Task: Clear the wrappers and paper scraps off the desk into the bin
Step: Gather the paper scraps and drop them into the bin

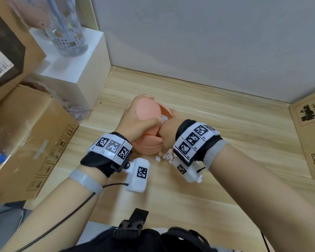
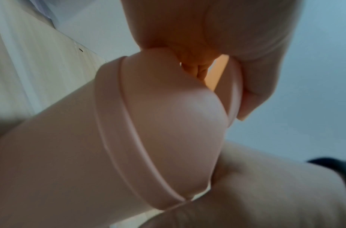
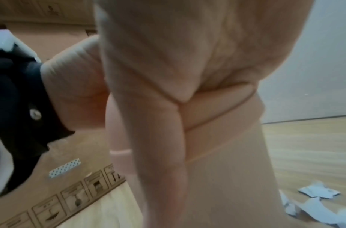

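The fingertips of the right hand [image 1: 168,132] are hidden inside the bin [image 1: 149,148], so what they hold cannot be told. A crumpled scrap [image 1: 163,118] at the opening is too small to be identified. The paper scraps [image 1: 166,156] on the desk [image 1: 235,142] are partly covered by the right wrist. The left wrist view is blurred, and the bin [image 2: 74,154] is cut off by its edge.

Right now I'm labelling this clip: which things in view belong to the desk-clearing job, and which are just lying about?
Job:
pink desktop bin
bin's swing lid, gripped by left hand
right hand at the bin's opening
paper scraps on the desk

Lying about:
cardboard boxes
patterned glass tumbler
PICO carton
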Motion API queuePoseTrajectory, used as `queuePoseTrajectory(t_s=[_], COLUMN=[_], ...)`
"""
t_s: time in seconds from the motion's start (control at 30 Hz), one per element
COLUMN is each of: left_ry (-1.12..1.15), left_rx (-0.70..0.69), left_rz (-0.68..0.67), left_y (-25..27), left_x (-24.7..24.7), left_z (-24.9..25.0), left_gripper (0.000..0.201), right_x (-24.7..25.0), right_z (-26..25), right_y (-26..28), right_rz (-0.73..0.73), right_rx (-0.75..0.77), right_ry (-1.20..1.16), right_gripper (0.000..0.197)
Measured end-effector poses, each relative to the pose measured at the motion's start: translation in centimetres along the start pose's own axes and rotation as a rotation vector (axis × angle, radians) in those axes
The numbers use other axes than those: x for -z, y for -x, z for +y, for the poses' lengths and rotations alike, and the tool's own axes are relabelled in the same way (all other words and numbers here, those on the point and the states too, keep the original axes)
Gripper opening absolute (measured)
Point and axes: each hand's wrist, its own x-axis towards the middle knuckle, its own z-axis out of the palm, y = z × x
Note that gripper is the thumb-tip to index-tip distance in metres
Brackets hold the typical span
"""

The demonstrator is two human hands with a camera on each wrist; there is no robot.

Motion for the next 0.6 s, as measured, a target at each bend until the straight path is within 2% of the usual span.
queuePoseTrajectory(t_s=[0.03,0.1,0.17,0.23,0.33,0.4,0.43,0.5,0.57,0.6], left_ry=[0.004,0.012,0.018,0.019,0.021,0.021,0.013,0.006,0.010,0.008], left_rx=[-0.008,-0.026,-0.033,-0.033,-0.028,-0.030,-0.029,-0.016,-0.003,0.002], left_rz=[0.005,0.023,0.050,0.074,0.127,0.167,0.180,0.195,0.206,0.208], left_y=[0.0,-0.1,-0.2,-0.2,-0.2,-0.2,-0.2,-0.1,0.1,0.1], left_x=[0.0,0.0,0.0,0.1,0.8,1.7,2.3,3.4,4.0,4.2], left_z=[0.0,-0.1,-0.1,-0.2,-0.2,-0.2,-0.2,-0.3,-0.4,-0.4], left_gripper=[0.059,0.060,0.061,0.066,0.063,0.058,0.058,0.061,0.064,0.068], right_x=[-0.6,-1.9,-2.8,-4.0,-7.0,-9.8,-11.4,-14.6,-17.0,-17.7], right_z=[0.6,1.8,3.3,4.4,5.7,6.5,6.8,7.4,7.5,7.3], right_y=[-0.5,0.1,1.1,2.3,3.2,2.7,2.3,1.6,1.2,1.0], right_rz=[0.040,0.209,0.440,0.633,0.750,0.678,0.591,0.317,0.021,-0.074], right_rx=[0.017,0.079,0.174,0.234,0.116,-0.074,-0.180,-0.307,-0.284,-0.254], right_ry=[0.011,-0.154,-0.389,-0.722,-1.090,-1.179,-1.157,-1.083,-1.129,-1.152], right_gripper=[0.054,0.036,0.033,0.036,0.036,0.030,0.023,0.013,0.004,0.002])
